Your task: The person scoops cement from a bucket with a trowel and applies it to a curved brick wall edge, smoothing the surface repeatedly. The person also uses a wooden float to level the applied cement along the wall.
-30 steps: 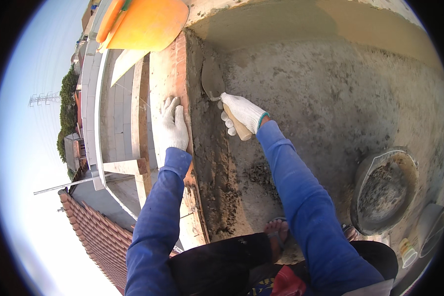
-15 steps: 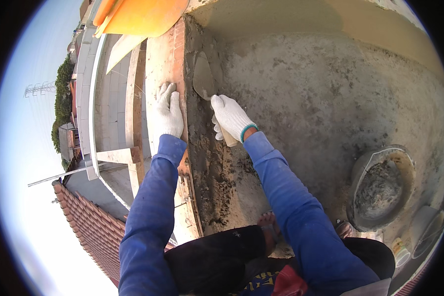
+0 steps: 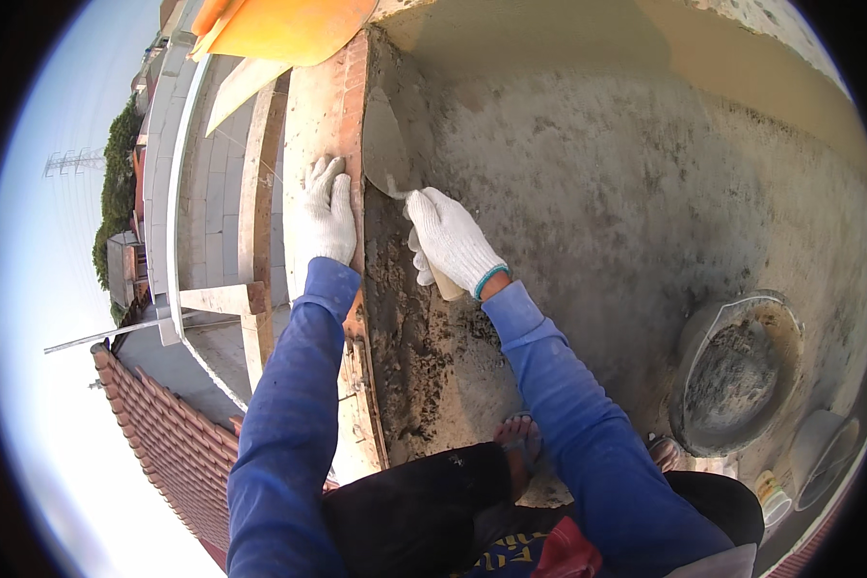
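Observation:
My right hand (image 3: 453,239), in a white knit glove with a green cuff, is wrapped round the handle of a trowel (image 3: 383,143). The trowel's grey blade lies on the wet mortar (image 3: 392,255), its edge along the inner side of a board (image 3: 323,116). My left hand (image 3: 324,214), gloved the same way, rests flat on that board with its fingers stretched forward. Rough dark mortar runs down beside the board toward my feet. The trowel handle is mostly hidden under my right hand.
A bucket of grey mortar (image 3: 735,376) stands at the right, with a second bucket (image 3: 824,460) and a small cup (image 3: 773,499) behind it. An orange sheet (image 3: 279,34) lies at the far end. Timber framing (image 3: 257,193) and a tiled roof (image 3: 169,448) are beyond the board.
The trowel blade has shifted left, closer to the board's edge, and my right hand has come slightly left with it. My left hand stays on the board.

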Available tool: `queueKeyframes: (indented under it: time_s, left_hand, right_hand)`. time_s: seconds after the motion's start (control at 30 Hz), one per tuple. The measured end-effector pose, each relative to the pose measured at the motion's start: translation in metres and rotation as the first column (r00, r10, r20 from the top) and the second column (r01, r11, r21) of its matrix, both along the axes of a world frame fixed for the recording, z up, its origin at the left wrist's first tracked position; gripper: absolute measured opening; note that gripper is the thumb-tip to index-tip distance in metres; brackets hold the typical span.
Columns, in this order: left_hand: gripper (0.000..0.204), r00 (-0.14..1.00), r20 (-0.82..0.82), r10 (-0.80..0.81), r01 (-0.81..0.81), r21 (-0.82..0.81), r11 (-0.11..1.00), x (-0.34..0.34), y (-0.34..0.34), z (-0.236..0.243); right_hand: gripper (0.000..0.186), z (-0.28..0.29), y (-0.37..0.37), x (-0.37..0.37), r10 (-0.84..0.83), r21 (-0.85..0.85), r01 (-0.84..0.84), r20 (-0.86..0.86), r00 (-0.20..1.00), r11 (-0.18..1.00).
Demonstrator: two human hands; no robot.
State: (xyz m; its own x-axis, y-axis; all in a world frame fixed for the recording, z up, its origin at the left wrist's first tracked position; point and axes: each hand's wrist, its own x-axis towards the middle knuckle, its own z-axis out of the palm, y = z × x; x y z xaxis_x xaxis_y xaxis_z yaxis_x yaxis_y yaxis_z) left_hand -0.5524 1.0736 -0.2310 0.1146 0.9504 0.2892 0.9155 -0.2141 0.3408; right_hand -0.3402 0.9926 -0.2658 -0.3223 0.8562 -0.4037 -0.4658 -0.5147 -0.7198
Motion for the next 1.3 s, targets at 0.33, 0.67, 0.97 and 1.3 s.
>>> queueKeyframes:
  time_s: [0.33, 0.67, 0.97, 1.3]
  left_hand:
    - [0.035, 0.999, -0.034, 0.022, -0.022, 0.019, 1.000, -0.004, -0.001, -0.003]
    - [0.033, 0.994, -0.105, -0.023, 0.033, 0.100, 0.994, -0.002, 0.001, 0.001]
    - [0.034, 0.994, -0.103, -0.043, 0.057, 0.142, 0.988, 0.002, 0.002, -0.006]
    - [0.035, 0.995, -0.060, 0.080, -0.065, 0.222, 0.973, 0.002, -0.003, 0.014]
  right_hand:
    - [0.047, -0.065, 0.047, 0.010, 0.118, -0.193, -0.105, 0.058, 0.991, 0.976]
    - [0.053, -0.002, -0.063, -0.004, 0.203, -0.179, -0.245, -0.222, 0.954, 0.953]
    - [0.047, 0.056, -0.109, 0.098, 0.274, -0.236, -0.280, -0.060, 0.960, 0.930]
    - [0.018, 0.269, -0.291, 0.318, -0.100, 0.112, -0.230, 0.993, 0.061, 0.967]
